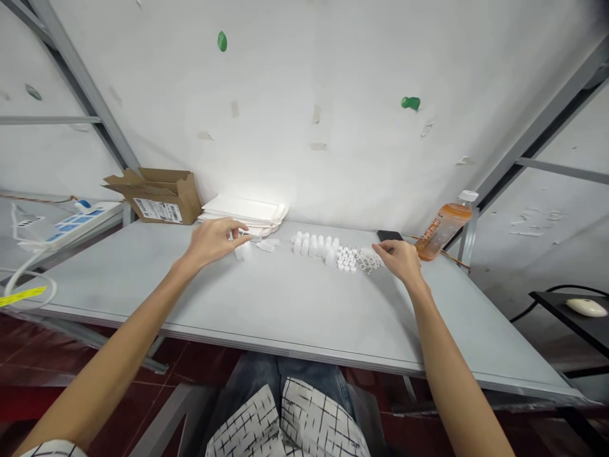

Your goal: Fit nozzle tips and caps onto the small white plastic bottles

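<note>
**Layout on worktop, from L to R**

On the worktop (266, 304), along back edge near the wall (304, 95), are in order: cardboard box (157, 197), stack of paper sheets (242, 212), rows of small plastic bottles (314, 245), group of small caps (346, 258), tangle of thin loops (368, 259), phone (389, 235), drink bottle (445, 228). L hand (214, 241) is in front of the stack, over few loose bottles (245, 251). R hand (402, 261) is just beside the loops, in front of phone. Power strip (66, 225) lies on separate surface L of worktop. Computer mouse (586, 307) sits on small table (547, 301) to the R.
</note>
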The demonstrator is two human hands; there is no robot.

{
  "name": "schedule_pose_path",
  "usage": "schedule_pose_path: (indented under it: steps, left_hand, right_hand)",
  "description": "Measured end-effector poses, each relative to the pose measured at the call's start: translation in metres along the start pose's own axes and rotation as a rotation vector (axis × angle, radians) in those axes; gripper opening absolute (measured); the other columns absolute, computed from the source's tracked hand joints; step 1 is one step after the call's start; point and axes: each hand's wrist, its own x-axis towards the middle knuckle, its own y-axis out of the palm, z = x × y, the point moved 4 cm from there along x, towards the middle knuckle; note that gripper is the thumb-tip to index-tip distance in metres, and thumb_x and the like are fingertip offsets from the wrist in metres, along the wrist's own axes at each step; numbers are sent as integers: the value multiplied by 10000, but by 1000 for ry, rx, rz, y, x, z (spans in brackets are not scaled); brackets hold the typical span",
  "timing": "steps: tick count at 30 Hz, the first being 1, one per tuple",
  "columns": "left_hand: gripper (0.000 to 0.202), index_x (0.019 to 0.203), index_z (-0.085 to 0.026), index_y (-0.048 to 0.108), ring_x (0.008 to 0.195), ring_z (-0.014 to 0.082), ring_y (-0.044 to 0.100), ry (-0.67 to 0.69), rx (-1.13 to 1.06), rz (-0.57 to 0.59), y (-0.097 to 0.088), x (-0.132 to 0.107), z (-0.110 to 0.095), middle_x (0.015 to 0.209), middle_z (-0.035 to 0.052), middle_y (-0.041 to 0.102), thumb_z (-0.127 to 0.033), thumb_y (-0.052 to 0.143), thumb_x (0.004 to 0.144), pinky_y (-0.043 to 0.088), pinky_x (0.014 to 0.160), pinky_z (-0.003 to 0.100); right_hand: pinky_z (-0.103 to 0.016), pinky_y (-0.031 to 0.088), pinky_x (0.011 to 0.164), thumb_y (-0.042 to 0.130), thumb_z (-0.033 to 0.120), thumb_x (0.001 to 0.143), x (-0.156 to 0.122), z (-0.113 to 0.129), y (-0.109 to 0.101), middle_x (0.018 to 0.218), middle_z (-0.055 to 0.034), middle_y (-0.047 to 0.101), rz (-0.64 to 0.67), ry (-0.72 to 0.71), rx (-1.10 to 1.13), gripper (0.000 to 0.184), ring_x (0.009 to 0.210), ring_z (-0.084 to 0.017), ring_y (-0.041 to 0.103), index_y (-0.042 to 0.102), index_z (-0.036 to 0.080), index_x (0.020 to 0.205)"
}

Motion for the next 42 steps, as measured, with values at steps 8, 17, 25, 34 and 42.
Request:
schedule_pose_path:
  steps: [8,17,25,34,42]
  left_hand:
    - [235,854,-282,778,742,211,649,10,61,159,12,2,14,802,7,751,-429,602,803,351,585,280]
    - [247,779,-270,753,749,200,644,76,37,216,29,-7,-5,826,14,739,-430,572,828,354,584,268]
    - [293,1082,-283,737,945,252,675,192,81,256,59,-21,-21,1205,50,694,-368,570,857,443,671,291]
    - [323,1037,-241,737,891,254,672,255,80,322,72,-25,-48,1081,80,720,-309,449,908,413,626,296]
    - [304,1017,-259,752,671,156,610,269,-181,88,46,-3,-92,988,13,755,-402,522,878,415,634,280]
  right_hand:
    - [-293,372,605,587,419,826,-1,1,0,719,-53,738,34,19,5,288,672,-214,635,777,211,767]
    - [-291,369,598,569,424,830,-2,3,-2,679,-48,723,36,13,24,300,672,-211,642,753,207,735]
    - [-292,378,604,567,413,833,-2,4,-1,655,-43,717,38,-4,30,290,670,-211,649,753,212,738]
    - [-288,377,604,578,407,833,-2,4,-1,680,-40,725,32,19,28,276,695,-216,653,763,216,760]
    - [-291,426,654,537,425,873,-6,24,6,811,-55,742,-95,-69,156,321,646,-174,615,741,198,775]
